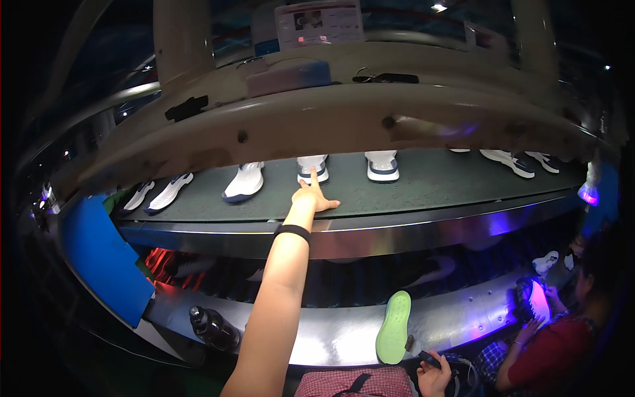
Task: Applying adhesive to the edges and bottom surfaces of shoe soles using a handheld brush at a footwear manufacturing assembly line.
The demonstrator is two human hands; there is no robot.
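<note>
My left hand [316,197] reaches far forward over the dark green belt [423,190], fingers apart, the index finger at the end of a white and navy shoe sole [312,173]. That sole's far part is hidden under the overhanging panel. At the lower edge, my right hand [434,377] is closed round the dark handle of a small brush [413,345]. Beside the bristles, a light green shoe sole [394,327] lies on the metal ledge [331,334].
More white and navy soles sit on the belt, including one to the right [382,169]. A beige panel [297,122] overhangs it. On the ledge's left stands a dark bottle [213,328]. At right, a co-worker in red [549,357] handles a shoe under purple light.
</note>
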